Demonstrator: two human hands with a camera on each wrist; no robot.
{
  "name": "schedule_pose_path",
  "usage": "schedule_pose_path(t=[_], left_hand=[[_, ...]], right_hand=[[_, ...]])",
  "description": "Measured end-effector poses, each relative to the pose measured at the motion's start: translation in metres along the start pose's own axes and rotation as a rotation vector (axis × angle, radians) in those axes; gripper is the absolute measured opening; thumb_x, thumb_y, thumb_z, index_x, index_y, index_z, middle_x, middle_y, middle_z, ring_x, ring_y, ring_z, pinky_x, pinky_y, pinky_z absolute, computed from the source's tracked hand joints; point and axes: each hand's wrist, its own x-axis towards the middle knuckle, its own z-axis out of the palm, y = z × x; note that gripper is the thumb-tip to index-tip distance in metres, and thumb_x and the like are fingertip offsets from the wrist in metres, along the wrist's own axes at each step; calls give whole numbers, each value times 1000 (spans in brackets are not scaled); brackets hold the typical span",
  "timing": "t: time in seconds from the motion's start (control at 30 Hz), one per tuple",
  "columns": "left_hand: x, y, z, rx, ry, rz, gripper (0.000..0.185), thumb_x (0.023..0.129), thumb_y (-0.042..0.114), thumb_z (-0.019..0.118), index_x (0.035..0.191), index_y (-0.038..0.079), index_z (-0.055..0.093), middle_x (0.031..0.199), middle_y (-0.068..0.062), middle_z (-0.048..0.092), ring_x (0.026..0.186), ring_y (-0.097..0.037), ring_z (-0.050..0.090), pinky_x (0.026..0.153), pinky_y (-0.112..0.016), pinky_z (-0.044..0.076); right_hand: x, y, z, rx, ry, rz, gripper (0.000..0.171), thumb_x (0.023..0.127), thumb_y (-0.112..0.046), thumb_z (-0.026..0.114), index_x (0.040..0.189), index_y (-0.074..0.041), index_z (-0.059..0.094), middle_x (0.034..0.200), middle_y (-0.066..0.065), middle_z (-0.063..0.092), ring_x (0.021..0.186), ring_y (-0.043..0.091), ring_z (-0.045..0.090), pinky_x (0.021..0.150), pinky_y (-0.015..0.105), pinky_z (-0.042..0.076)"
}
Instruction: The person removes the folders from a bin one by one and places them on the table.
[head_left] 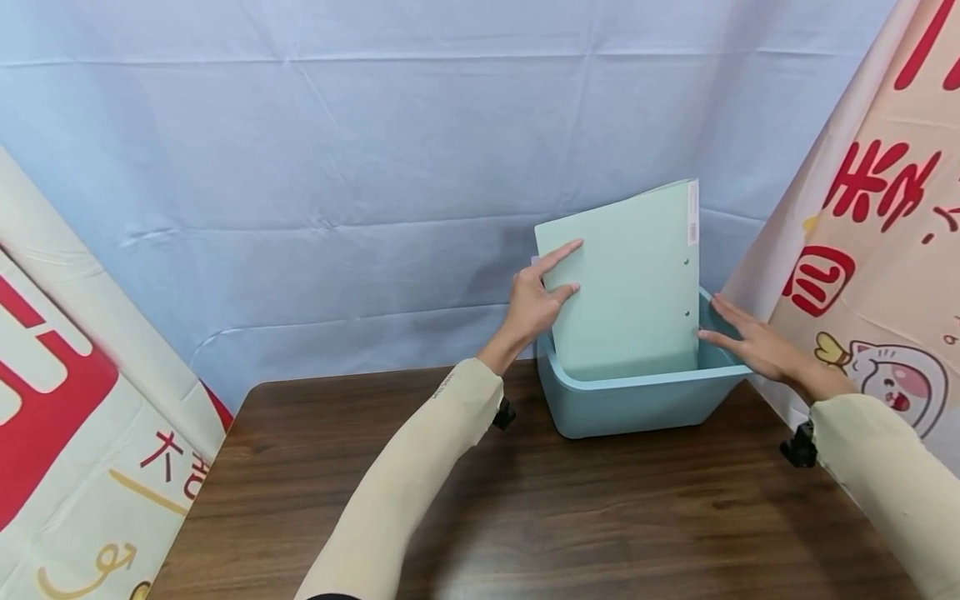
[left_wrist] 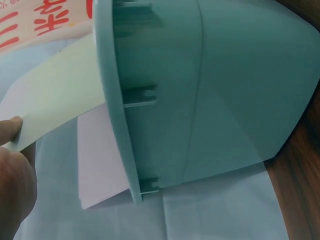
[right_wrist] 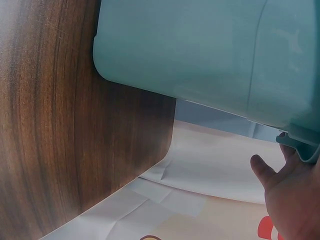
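My left hand (head_left: 534,302) grips the left edge of a pale green file folder (head_left: 630,283), with thumb and index finger lying on its front. The folder stands tilted in a blue-green plastic bin (head_left: 630,410), its top well above the rim. A white label strip (head_left: 693,213) and two small rivets run along its right side. A pale lilac folder or sheet (left_wrist: 100,160) shows behind it in the left wrist view. My right hand (head_left: 761,343) rests over the bin's right rim with fingers extended, thumb near the folder's right edge. The bin's floor is hidden.
The bin stands at the back right of a dark wood table (head_left: 570,517). Pale blue cloth (head_left: 360,167) hangs behind it. Printed banners with red characters hang at the left (head_left: 90,400) and right (head_left: 877,217), the right one close to the bin.
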Motion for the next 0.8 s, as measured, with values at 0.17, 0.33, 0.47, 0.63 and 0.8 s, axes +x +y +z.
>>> schedule_pose_path(t=[0.17, 0.33, 0.47, 0.63, 0.8], left_hand=[[0, 6, -3, -10, 48, 30, 64, 95, -5, 74, 151, 26, 62, 154, 6, 59, 142, -6, 54, 111, -22, 48], [2, 11, -7, -46, 76, 30, 65, 95, -6, 74, 151, 26, 62, 154, 7, 58, 140, -6, 55, 107, -25, 51], [4, 14, -12, -83, 111, 65, 64, 94, -8, 74, 149, 22, 64, 153, 5, 60, 138, -6, 57, 105, -26, 54], [5, 21, -18, -109, 173, 130, 64, 90, -14, 74, 147, 14, 66, 151, -3, 62, 140, -7, 55, 108, -27, 52], [5, 23, -21, -149, 220, 147, 64, 88, -20, 72, 147, 5, 63, 153, -10, 60, 143, -14, 54, 111, -29, 50]], right_hand=[[2, 1, 0, -8, 0, 10, 89, 110, -50, 46, 169, -6, -3, 173, 31, -6, 154, 63, 2, 108, 90, 8], [2, 1, 1, -9, 3, 20, 89, 110, -51, 46, 169, -6, -4, 173, 31, -6, 154, 62, 1, 109, 90, 8], [1, 0, 1, -12, 3, 25, 90, 110, -51, 46, 169, -6, -4, 173, 31, -6, 154, 62, 1, 108, 90, 9], [1, -1, 0, -11, -1, 31, 90, 110, -52, 45, 169, -6, -4, 172, 31, -6, 153, 63, 2, 107, 90, 9], [0, -2, 0, -10, -2, 30, 89, 110, -52, 45, 169, -5, -3, 173, 31, -7, 153, 64, 2, 108, 90, 9]])
